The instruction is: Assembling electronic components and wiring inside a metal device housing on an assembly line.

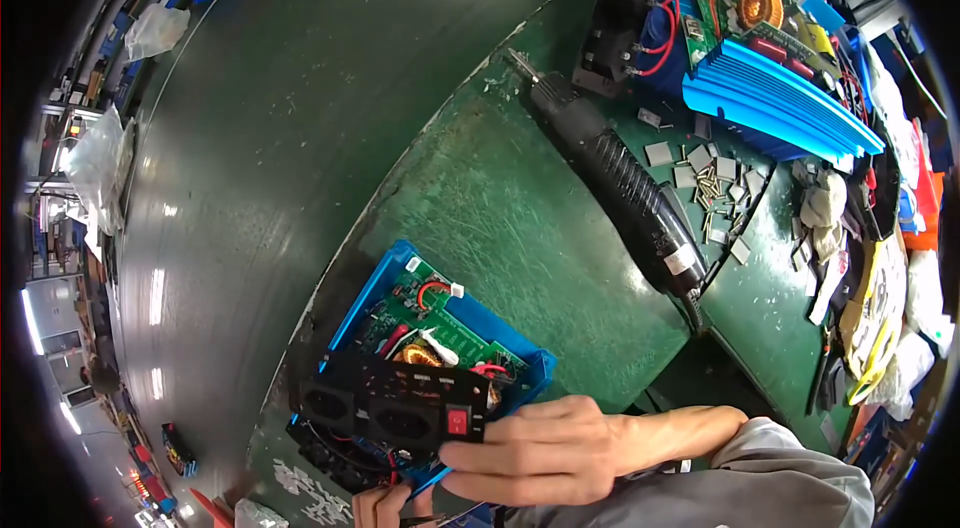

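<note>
A black end panel [400, 406] with two sockets and a red rocker switch is tilted against an open blue metal housing [540, 368]. Inside the housing show a green circuit board [450, 326], a copper coil and red wires. My right hand [545, 453] is closed on the panel's right end, fingers beside the switch. At the lower edge of the picture is my left hand [385, 506], its fingers bent and close together below the panel. What it holds is partly cut off and I cannot make it out.
A black electric screwdriver [620, 183] lies across the green bench. Beside it are loose screws [712, 190] and grey pads [659, 154]. A second open blue housing [780, 93] stands at the far right, near plastic bags and pliers [822, 368]. The bench edge runs along the left.
</note>
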A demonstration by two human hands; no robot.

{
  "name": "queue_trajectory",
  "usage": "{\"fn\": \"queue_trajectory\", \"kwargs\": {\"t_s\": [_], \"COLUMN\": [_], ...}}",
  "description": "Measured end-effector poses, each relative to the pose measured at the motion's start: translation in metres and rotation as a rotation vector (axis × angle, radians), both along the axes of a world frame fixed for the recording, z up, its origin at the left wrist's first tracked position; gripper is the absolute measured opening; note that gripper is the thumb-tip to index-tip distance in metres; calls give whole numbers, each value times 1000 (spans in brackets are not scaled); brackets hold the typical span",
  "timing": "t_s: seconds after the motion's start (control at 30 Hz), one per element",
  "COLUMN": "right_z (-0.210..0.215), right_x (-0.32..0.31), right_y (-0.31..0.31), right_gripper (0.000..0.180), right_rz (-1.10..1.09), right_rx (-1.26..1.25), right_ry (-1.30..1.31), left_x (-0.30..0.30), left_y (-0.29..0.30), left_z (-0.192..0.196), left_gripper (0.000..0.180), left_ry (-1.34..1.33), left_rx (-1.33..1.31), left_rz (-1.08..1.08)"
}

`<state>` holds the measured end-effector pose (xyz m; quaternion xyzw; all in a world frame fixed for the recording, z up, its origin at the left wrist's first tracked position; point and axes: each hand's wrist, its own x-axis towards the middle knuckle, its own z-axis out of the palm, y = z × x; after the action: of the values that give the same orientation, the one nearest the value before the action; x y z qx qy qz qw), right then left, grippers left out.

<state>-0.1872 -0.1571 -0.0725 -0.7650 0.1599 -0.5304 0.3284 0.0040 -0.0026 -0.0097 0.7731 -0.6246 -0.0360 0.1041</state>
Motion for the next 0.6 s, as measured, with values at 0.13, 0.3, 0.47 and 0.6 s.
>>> {"fn": "queue_trajectory", "kwargs": {"t_s": [0.13,0.3,0.47,0.6], "right_z": [-4,2,6,7], "right_x": [-25,-30,-36,-26], "right_y": [-7,-26,-34,-17], "right_gripper": [14,17,19,16], "right_rz": [-56,-426,-394,-274], "right_rx": [9,558,532,589], "right_ry": [13,186,276,246], "left_x": [3,4,9,35], "left_y": [1,-1,-1,36], "left_z": [-2,-6,-3,7], "left_gripper": [17,18,16,18], "left_ry": [45,117,165,198], "left_rx": [-52,-73,-122,-186], "left_rz": [-1,4,2,187]}}
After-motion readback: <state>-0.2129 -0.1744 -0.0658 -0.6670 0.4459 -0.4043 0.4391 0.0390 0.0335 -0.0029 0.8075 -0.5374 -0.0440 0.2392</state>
